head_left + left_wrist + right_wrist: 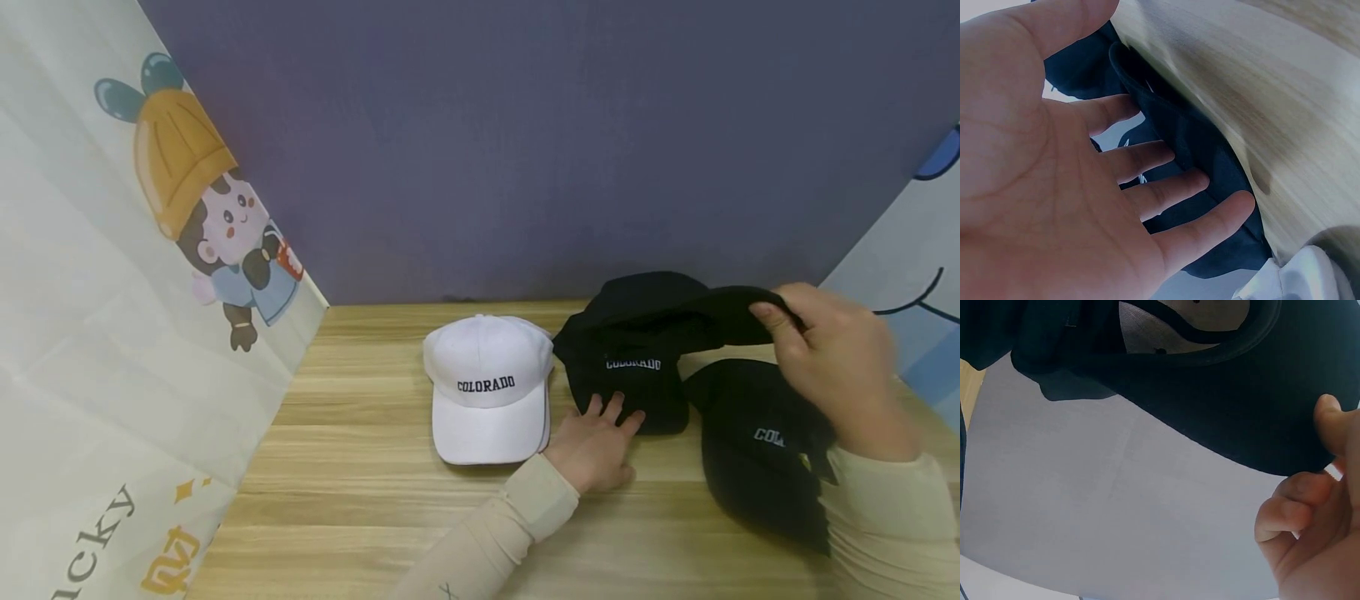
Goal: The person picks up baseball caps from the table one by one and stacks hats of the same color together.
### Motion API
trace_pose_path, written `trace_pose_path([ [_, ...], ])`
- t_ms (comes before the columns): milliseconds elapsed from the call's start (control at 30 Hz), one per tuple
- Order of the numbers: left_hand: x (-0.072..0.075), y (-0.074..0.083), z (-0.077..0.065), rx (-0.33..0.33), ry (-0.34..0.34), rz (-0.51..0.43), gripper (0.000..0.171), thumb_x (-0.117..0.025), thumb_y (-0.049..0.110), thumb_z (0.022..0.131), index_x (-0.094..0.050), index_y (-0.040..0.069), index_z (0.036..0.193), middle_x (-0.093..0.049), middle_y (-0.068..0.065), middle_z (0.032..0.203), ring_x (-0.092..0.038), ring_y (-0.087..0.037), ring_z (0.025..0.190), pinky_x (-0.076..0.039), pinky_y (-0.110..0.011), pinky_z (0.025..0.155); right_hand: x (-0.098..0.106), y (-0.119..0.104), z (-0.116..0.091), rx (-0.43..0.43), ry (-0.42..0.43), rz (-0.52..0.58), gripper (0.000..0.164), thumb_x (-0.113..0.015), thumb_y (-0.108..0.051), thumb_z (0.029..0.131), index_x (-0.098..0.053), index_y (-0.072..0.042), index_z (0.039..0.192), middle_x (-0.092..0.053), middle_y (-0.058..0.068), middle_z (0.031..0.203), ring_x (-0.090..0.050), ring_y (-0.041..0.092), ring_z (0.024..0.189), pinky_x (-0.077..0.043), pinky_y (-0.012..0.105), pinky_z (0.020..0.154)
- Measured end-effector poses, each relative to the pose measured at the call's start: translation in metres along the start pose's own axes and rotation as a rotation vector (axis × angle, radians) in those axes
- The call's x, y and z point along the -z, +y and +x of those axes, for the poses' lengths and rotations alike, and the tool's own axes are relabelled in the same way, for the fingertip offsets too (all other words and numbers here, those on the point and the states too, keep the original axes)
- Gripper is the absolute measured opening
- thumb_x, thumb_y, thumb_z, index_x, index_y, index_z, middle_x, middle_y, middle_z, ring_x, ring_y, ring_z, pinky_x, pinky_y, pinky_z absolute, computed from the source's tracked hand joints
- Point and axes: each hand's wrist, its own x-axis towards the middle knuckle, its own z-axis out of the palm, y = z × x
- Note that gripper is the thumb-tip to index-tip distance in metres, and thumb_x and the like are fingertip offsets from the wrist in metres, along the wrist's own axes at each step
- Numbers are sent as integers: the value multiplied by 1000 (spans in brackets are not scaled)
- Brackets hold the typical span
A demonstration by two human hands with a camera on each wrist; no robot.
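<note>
A black baseball cap point(738, 312) is raised at the back, its brim pinched between the thumb and fingers of my right hand point(836, 358). The right wrist view looks into the tilted cap, past its brim point(1229, 419) to the grey lining. Below and partly behind it, another black cap point(648, 400) lettered COLORADO lies on the table. My left hand point(596, 446) has its fingers spread at that lower cap's brim; the left wrist view shows the fingertips against the black fabric point(1197, 144).
White caps point(483, 425), apparently stacked, lie left of the black ones on the wooden table point(360, 467). Another black cap point(757, 475) lies at the right, partly covered by my right forearm. A dark panel point(525, 150) rises behind, and a printed sheet point(112, 333) borders the left.
</note>
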Motion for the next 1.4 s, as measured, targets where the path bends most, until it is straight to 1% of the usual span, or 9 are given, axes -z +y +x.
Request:
trace_pose_path([
  [300,0,1,0,11,-4,-3,71,-50,59,82,-22,37,144,-20,2,147,-28,-23,130,-35,-40,89,-3,-3,-1,3,-23,22,15,-66,-23,80,-53,-16,77,-52,-1,73,-36,15,49,-23,36,45],
  [533,-1,1,0,10,8,-1,72,-50,60,82,-23,37,144,-21,1,147,-29,-24,130,-35,-40,88,-5,-4,-2,9,-42,14,19,-65,-25,80,-49,-19,73,-47,-4,69,-31,11,49,-23,35,45],
  [667,-2,1,-1,5,16,1,72,-49,60,82,-23,36,144,-21,0,147,-28,-25,130,-36,-40,88,-6,-4,-2,2,-80,15,17,-64,-25,82,-50,-19,75,-52,-1,73,-40,16,53,-25,37,46],
  [767,-3,1,0,2,13,0,72,-49,60,83,-22,36,145,-20,0,148,-28,-25,131,-35,-40,88,-6,-4,-2,-12,-108,24,19,-62,-26,83,-47,-20,73,-52,0,72,-45,21,59,-26,38,47],
  [833,-3,1,-1,1,11,1,71,-48,59,83,-21,36,145,-20,0,148,-28,-25,131,-35,-39,88,-7,-5,-2,-25,-126,27,24,-61,-28,85,-43,-22,71,-48,-2,68,-44,21,59,-25,38,46],
  [933,-2,1,-1,1,12,3,71,-48,58,83,-22,35,145,-20,0,148,-28,-25,131,-35,-39,88,-7,-5,-3,-25,-145,23,32,-60,-29,85,-34,-24,67,-36,-5,61,-34,17,52,-21,35,45],
  [1067,-2,1,0,5,8,3,71,-48,58,84,-21,35,145,-20,0,148,-27,-24,131,-35,-39,89,-7,-5,-4,-16,-166,27,36,-61,-30,85,-31,-25,67,-27,-7,57,-23,12,45,-16,33,43],
  [1200,-2,1,0,6,2,0,71,-48,59,84,-20,36,145,-19,0,148,-26,-24,131,-34,-39,90,-9,-5,-5,-1,-193,33,36,-62,-28,84,-31,-25,67,-23,-7,55,-20,12,44,-15,32,43],
  [1400,0,0,-1,2,4,-2,72,-49,59,83,-21,36,145,-19,1,148,-27,-24,131,-35,-39,89,-11,-5,-7,10,-224,30,35,-61,-30,85,-31,-24,67,-23,-6,57,-19,12,42,-15,31,42],
])
